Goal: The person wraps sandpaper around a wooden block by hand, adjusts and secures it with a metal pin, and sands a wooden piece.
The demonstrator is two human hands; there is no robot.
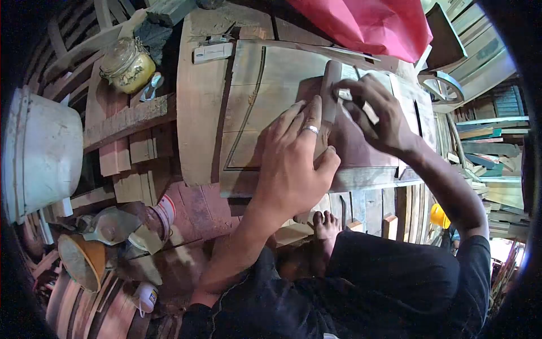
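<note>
A narrow, rounded wooden piece (331,85) lies across a wide wooden panel (282,68). My left hand (296,152), with a ring on one finger, is stretched out over the panel, its fingertips against the left side of the piece and the thumb apart. To the right of the piece is my right hand (378,113), its fingers bent and pinched close to the wood. A thin dark tip shows above these fingers, but what they hold is too small to name. The lower end of the piece is partly hidden by my left hand.
Pink cloth (372,25) hangs at the top. A small white box (213,52) sits left of the panel, near a glass jar (129,65). A white tub (51,152) and orange container (82,261) stand far left. Stacked boards (488,150) fill the right.
</note>
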